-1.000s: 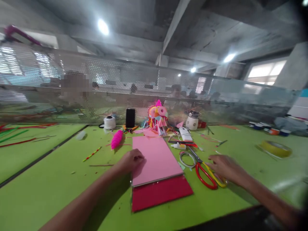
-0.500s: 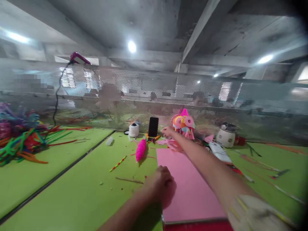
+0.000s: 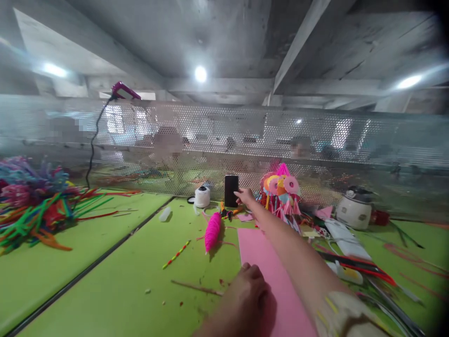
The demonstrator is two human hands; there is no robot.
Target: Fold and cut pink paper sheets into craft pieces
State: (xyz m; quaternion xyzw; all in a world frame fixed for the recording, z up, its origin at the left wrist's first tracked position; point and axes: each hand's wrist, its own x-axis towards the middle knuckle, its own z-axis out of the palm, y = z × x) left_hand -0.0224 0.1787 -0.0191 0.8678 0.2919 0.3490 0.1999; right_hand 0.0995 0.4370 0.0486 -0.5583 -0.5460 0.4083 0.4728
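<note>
One green tabletop [image 3: 122,285]: crossed by a dark seam towards its left side; a metal screen [image 3: 206,164] full of small holes stands along its far edge.
Room: bare grey ceiling [image 3: 210,32] with beams and bright lamps.
Far edge, left: a heap of coloured strips [image 3: 38,222].
Far edge, middle: the phone [image 3: 230,187] stands upright, between a white roll [image 3: 202,198] and a pink paper decoration [image 3: 281,187].
Right hand: index finger stretched to the front of the phone at its lower right, the others curled, the hand not closed around it; whether the fingertip touches, I cannot tell.
Left hand [image 3: 247,297]: fingers curled in, at the left edge of the pink sheet [image 3: 254,241]; what they hold, if anything, is hidden.
Change: half a second ago the right hand [image 3: 245,196] was beside the phone, nearer the decoration; now its finger overlaps the phone. Left hand remains by the sheet's edge.
</note>
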